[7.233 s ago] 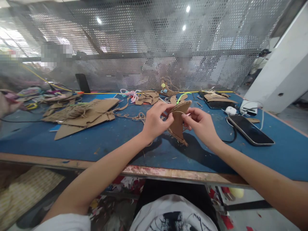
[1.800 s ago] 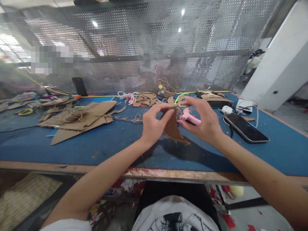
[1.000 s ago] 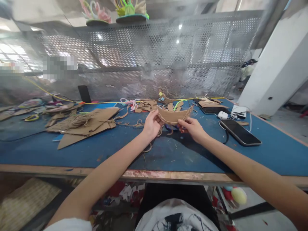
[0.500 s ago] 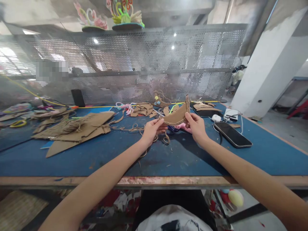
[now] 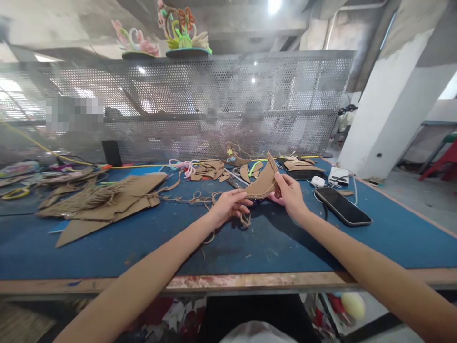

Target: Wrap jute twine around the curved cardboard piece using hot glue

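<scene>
A curved, crescent-like piece of brown cardboard [image 5: 263, 182] is held above the table between both hands. My left hand [image 5: 230, 206] pinches its left tip between thumb and fingers. On its right side, my right hand [image 5: 288, 193] grips the edge, thumb in front. The layered edge of the cardboard shows along its bottom and right. Beneath the hands lie loose twine [image 5: 245, 220] and something pink [image 5: 275, 198], partly hidden by the right hand.
Flat cardboard sheets with a bundle of twine [image 5: 103, 196] lie at left, near yellow-handled scissors [image 5: 16, 193]. Cardboard offcuts [image 5: 210, 169] and pink pipe cleaners [image 5: 183, 166] are at the back. A phone [image 5: 343, 206] and white charger [image 5: 317, 181] sit right. A perforated metal screen [image 5: 221, 95] stands behind.
The cardboard piece has tilted, showing more of its flat face, its upper tip shifting slightly left. Both hands keep their grip. The camera view has tipped up a little.
</scene>
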`<state>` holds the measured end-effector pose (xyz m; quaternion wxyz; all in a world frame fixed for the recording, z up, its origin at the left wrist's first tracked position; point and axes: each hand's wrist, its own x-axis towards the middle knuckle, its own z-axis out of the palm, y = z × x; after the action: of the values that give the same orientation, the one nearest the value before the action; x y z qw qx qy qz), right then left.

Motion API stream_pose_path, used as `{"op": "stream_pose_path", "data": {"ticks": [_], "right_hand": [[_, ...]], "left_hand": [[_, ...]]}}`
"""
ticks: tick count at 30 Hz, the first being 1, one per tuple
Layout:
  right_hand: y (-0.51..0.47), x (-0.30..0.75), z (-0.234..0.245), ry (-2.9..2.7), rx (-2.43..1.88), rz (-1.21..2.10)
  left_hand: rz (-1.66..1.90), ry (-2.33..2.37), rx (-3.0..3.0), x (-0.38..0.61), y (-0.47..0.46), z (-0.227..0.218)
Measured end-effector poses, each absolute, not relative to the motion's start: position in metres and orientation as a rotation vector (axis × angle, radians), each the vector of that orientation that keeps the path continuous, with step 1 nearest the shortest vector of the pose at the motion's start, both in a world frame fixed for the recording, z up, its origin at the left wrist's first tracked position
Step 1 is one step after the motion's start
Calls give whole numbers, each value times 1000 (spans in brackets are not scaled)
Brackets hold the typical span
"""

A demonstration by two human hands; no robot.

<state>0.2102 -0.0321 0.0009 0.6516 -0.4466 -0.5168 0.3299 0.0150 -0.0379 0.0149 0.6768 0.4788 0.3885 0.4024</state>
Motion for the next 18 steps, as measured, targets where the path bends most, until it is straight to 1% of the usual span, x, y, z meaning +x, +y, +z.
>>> {"op": "stream_pose_path", "data": {"ticks": [5, 7, 10, 13, 18], "right_hand": [[-24, 223, 2, -1299, -1098, 645], [-20, 233, 1, -1479, -1231, 482], [-14, 248, -6, -1872, -1546, 234], [-7, 260, -13, -1992, -1664, 275], [8, 276, -12, -1840, -1658, 348]], "left_hand": [[1180, 791, 673, 14, -31, 19], [1278, 776, 569, 10, -26, 22], [1416, 760, 470, 3, -17, 22], [1525, 742, 388, -2, -10, 21], [1647, 670, 329, -15, 1, 27]]}}
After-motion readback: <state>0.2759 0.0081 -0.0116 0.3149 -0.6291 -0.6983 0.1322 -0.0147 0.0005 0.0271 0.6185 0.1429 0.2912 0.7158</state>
